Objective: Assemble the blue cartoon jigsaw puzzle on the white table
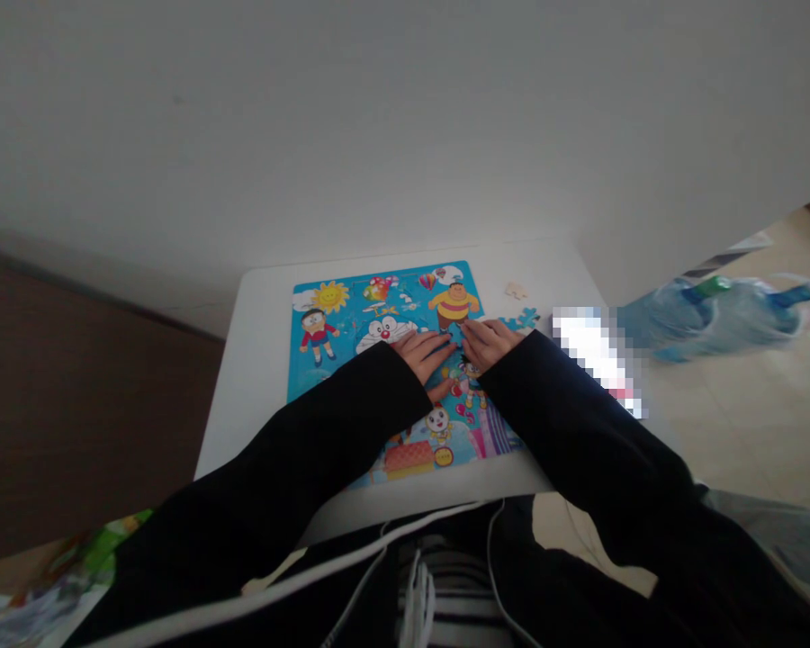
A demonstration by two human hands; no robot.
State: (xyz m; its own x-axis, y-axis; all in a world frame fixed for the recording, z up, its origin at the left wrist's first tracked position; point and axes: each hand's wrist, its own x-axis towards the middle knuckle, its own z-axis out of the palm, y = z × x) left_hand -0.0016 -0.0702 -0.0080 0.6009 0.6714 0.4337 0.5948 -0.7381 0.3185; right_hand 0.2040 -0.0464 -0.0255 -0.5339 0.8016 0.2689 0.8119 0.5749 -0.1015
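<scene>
A blue cartoon jigsaw puzzle [351, 301] lies flat on a small white table, much of its picture assembled. My left hand [422, 353] rests on its middle, fingers stretched out and lying over the picture. Close beside it, my right hand [486, 344] has its thumb and fingers pinched on a small blue puzzle piece [454, 336] near the picture's right side. Whether that piece sits in the puzzle or slightly above it I cannot tell. Both hands hide part of the picture beneath them.
Loose blue puzzle pieces [529, 317] and a pale upturned piece [515, 290] lie right of the puzzle on the white table [243, 360]. A blurred-out bright object [594, 351] is at the table's right edge. Large plastic water bottles [735, 315] stand on the floor beyond.
</scene>
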